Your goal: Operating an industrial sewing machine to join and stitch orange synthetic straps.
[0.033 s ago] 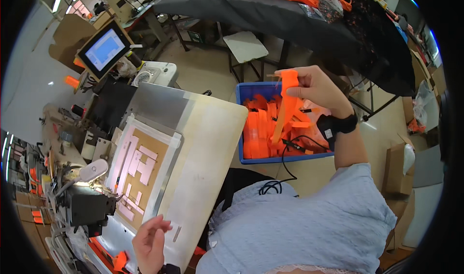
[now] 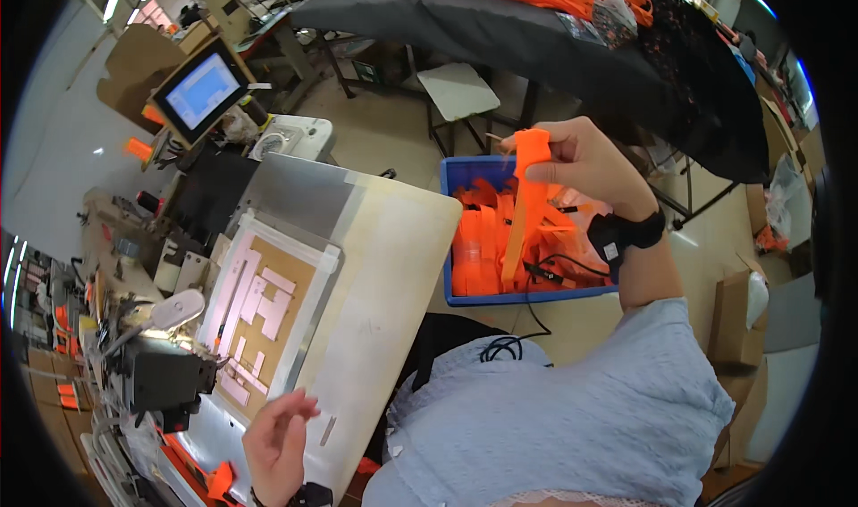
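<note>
My right hand (image 2: 585, 166) is raised above a blue bin (image 2: 444, 239), thumb and fingers closed on the upper end of a flat orange webbing strap (image 2: 527, 208). The strap hangs down over the bin, which holds several more orange straps (image 2: 474, 252), some with black parts. A thin pale end sticks out beside the pinching fingers. At the lower left, my left hand (image 2: 279, 444) hovers by the near edge of a sewing machine's work table (image 2: 375, 284), fingers apart and holding nothing. Close to it lies a template with pink cut-out pieces on a tan board (image 2: 290, 297).
The sewing machine head (image 2: 165, 373) and its lamp stand left of the template. A lit screen (image 2: 201, 90) rises behind. Black cable (image 2: 527, 315) runs from my right wrist to my lap. A stool (image 2: 458, 92) and a dark covered table (image 2: 500, 25) with orange material stand farther back.
The strap in my right hand hangs straighter and flatter than before. The whole view has shifted slightly; both hands are in nearly the same places.
</note>
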Demonstrator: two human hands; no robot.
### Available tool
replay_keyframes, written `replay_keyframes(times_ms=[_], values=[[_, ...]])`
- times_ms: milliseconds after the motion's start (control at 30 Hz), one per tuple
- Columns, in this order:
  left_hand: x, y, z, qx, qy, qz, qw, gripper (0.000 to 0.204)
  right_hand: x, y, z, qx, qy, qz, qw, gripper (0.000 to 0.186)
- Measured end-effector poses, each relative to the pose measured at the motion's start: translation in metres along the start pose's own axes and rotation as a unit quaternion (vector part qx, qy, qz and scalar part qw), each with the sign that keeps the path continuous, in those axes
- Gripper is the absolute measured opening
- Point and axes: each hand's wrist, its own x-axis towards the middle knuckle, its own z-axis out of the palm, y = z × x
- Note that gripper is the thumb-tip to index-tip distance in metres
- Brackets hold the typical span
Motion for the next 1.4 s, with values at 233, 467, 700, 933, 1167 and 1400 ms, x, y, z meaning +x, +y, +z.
replay_keyframes(times_ms=[233,467,700,933,1167,1400], values=[[0.08,0.066,0.029,0.005,-0.102,0.311,0.945,0.1,0.03,-0.135,0.097,0.027,-0.256,-0.286,0.923,0.034],[0.021,0.063,0.032,-0.276,-0.156,0.181,0.931,0.049,0.084,-0.189,0.171,0.064,-0.176,-0.321,0.928,0.037],[-0.094,-0.007,-0.067,-0.277,-0.129,-0.009,0.952,0.029,0.194,-0.109,0.057,0.18,-0.053,-0.208,0.96,0.035],[-0.198,-0.034,-0.187,0.133,0.224,-0.062,0.963,0.019,0.175,-0.053,0.173,0.076,-0.235,-0.054,0.967,0.026],[-0.172,-0.1,-0.165,0.429,0.235,0.005,0.872,0.022,0.114,0.008,0.257,-0.287,-0.324,-0.416,0.8,0.018],[-0.139,-0.145,-0.137,0.455,0.097,-0.067,0.883,0.027,0.11,0.035,0.237,-0.315,-0.321,-0.291,0.845,0.041]])
